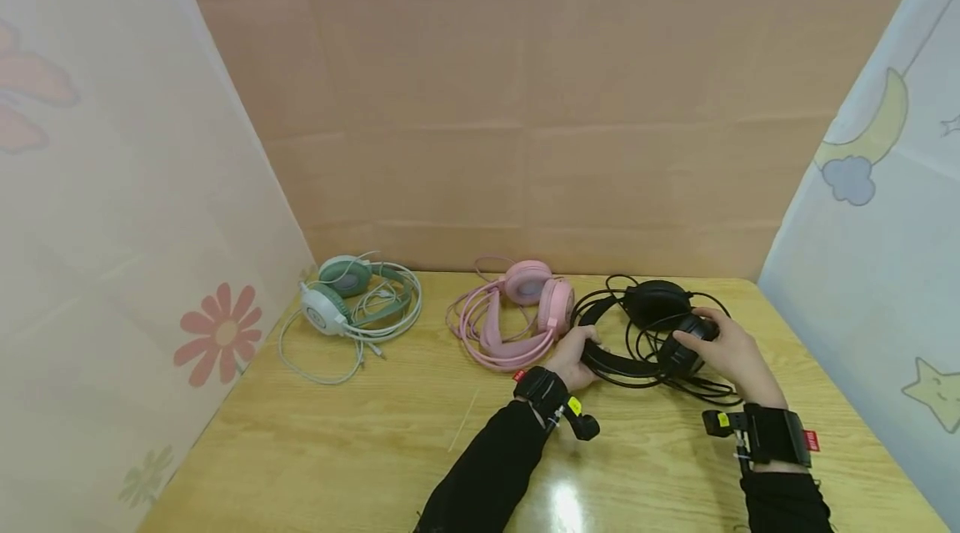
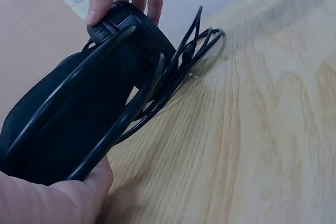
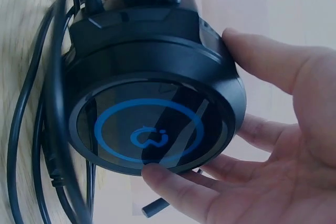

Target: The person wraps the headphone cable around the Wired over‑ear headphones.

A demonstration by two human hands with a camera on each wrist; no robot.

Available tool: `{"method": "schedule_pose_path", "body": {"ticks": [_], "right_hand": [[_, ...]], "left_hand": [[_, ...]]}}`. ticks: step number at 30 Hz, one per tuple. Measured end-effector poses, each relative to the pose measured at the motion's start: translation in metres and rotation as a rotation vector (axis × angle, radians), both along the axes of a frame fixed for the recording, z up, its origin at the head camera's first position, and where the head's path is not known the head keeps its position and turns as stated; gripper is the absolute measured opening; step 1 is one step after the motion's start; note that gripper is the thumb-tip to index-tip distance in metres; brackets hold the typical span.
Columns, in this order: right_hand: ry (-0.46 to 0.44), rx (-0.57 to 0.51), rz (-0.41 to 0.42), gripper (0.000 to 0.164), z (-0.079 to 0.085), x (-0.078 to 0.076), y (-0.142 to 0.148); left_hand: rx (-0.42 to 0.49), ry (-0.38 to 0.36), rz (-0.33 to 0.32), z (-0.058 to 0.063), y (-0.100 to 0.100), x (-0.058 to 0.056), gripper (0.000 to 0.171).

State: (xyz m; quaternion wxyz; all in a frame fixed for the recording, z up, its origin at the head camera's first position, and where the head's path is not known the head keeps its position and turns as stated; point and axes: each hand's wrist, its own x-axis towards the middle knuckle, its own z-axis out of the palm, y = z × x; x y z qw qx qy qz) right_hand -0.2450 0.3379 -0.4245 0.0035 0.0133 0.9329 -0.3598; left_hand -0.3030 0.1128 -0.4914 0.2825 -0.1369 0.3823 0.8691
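Both hands are on a pair of black headphones (image 1: pixel 624 364) at the right of the table. My left hand (image 1: pixel 573 356) grips the headband at its left end; in the left wrist view the thumb lies along the band (image 2: pixel 79 114). My right hand (image 1: pixel 729 354) holds the near ear cup (image 1: pixel 681 349) between thumb and fingers. The right wrist view shows that cup's glossy outer face (image 3: pixel 152 124) with a blue ring and logo, fingertips at its rim. The other ear cup (image 1: pixel 657 304) lies farther back. Loops of black cable (image 3: pixel 39 114) hang around the headphones.
Pink headphones (image 1: pixel 517 341) with coiled cable lie just left of the black pair. Green and white headphones (image 1: pixel 326 308) with white cable are at the far left. A brown backdrop (image 1: pixel 525 183) and patterned side panels (image 1: pixel 885 266) border the wooden table (image 1: pixel 337 450).
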Motion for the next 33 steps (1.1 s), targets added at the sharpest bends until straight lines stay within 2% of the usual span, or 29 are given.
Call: {"method": "schedule_pose_path", "body": {"ticks": [3,7,10,14,17,20,23,27,30,33], "right_hand": [[-0.001,-0.002,0.002,0.082,0.0,0.0,0.0],[-0.013,0.007,0.006,0.084,0.001,0.001,0.0],[-0.019,0.02,0.008,0.083,0.0,0.002,0.0],[-0.008,0.013,0.011,0.079,-0.001,0.001,0.0],[0.004,-0.024,0.019,0.078,0.0,0.002,0.0],[0.022,-0.079,0.024,0.077,-0.002,0.0,0.002],[0.043,-0.101,0.008,0.075,-0.014,-0.008,0.011],[0.074,-0.105,-0.022,0.073,-0.037,-0.023,0.027],[0.114,-0.157,-0.008,0.068,-0.052,-0.033,0.039],[0.172,-0.157,-0.018,0.063,-0.075,-0.046,0.057]], "left_hand": [[0.001,-0.012,-0.032,-0.001,-0.001,0.0,0.013],[-0.002,0.001,-0.077,-0.003,-0.002,0.001,0.024],[0.004,0.013,-0.07,-0.004,-0.003,0.002,0.017],[0.039,0.03,-0.013,-0.003,-0.002,0.003,0.007],[0.072,0.053,0.02,0.0,0.0,0.003,0.01],[0.07,0.079,0.081,0.004,0.002,0.003,0.012],[0.041,0.103,0.176,0.009,0.006,0.005,0.016],[0.019,0.101,0.295,0.015,0.012,0.009,0.021],[0.023,0.11,0.339,0.02,0.014,0.012,0.022],[0.048,0.119,0.335,0.025,0.014,0.011,0.024]]}}
